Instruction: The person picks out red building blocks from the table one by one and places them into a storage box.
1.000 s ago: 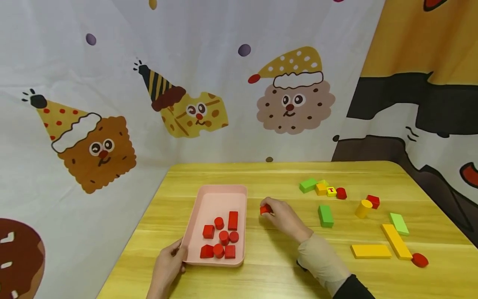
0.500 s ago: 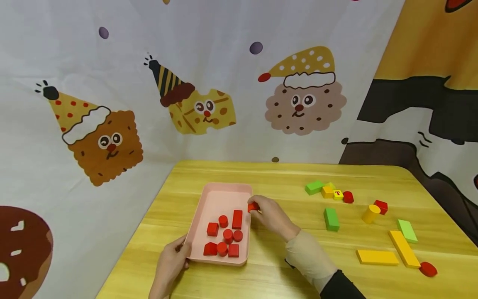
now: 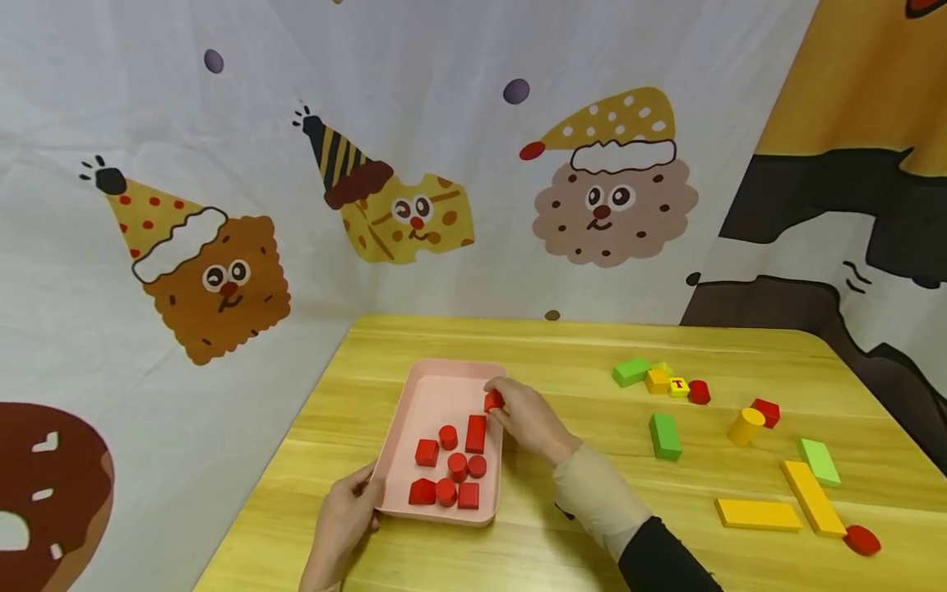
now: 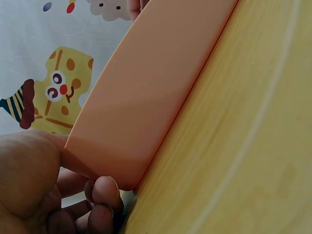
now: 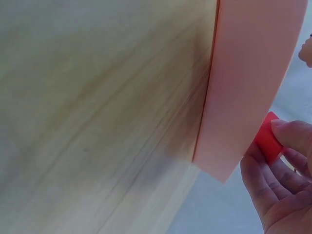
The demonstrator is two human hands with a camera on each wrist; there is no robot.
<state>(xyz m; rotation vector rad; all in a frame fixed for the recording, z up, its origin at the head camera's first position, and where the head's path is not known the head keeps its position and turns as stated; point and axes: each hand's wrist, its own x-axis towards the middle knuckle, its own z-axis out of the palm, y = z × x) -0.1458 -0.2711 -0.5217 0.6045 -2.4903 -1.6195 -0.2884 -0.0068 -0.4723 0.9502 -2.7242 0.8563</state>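
Observation:
A pink tray (image 3: pixel 444 374) lies on the wooden table with several red blocks in its nearer half, among them a long red block (image 3: pixel 476 434), a red cube (image 3: pixel 427 452) and short red cylinders. My left hand (image 3: pixel 348 518) grips the tray's near left corner, thumb over the rim; the left wrist view shows that hand (image 4: pixel 53 185) with fingertips under the corner. Over the tray's right rim, toward its far end, my right hand (image 3: pixel 528 419) pinches a small red block (image 3: pixel 493 401). In the right wrist view, thumb and fingers hold this red block (image 5: pixel 268 139) beside the rim.
Right of the tray, loose blocks are spread over the table: green blocks (image 3: pixel 665 437), a yellow cylinder (image 3: pixel 746 427), long yellow blocks (image 3: pixel 758 515) and a few red ones (image 3: pixel 861 540). Behind the table hangs a cartoon-printed curtain (image 3: pixel 444 296).
My right hand has moved left with the red block, from the table beside the tray to over its right rim. My left hand stays on the tray corner. The head view has shifted slightly.

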